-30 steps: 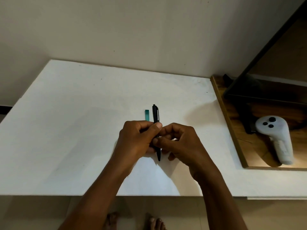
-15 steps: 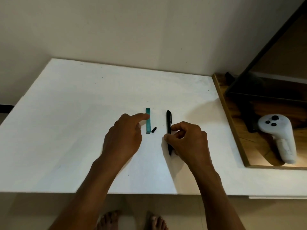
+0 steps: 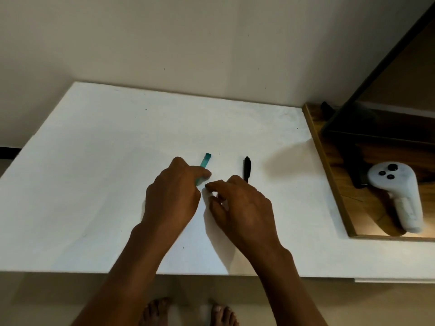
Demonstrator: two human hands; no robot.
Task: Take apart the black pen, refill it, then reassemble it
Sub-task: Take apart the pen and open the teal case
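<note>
The black pen [image 3: 246, 167] lies on the white table [image 3: 94, 184], pointing away from me, its near end hidden behind my right hand [image 3: 242, 208]. That hand is off the pen, its fingers curled and apart, with the index tip reaching left towards my left hand [image 3: 174, 191]. Nothing shows between its fingers. My left hand pinches the near end of a teal refill stick [image 3: 206, 160], which is tilted to the right. The small black pen piece seen earlier is hidden.
A wooden tray [image 3: 329, 165] sits at the table's right side and holds a white hand controller [image 3: 397, 196] and a dark frame [image 3: 376, 95]. A wall runs behind the table. My bare feet show below the table's near edge.
My right hand has let go of the black pen and moved left towards the small black piece. My left hand has closed on the teal stick, which is now tilted.
</note>
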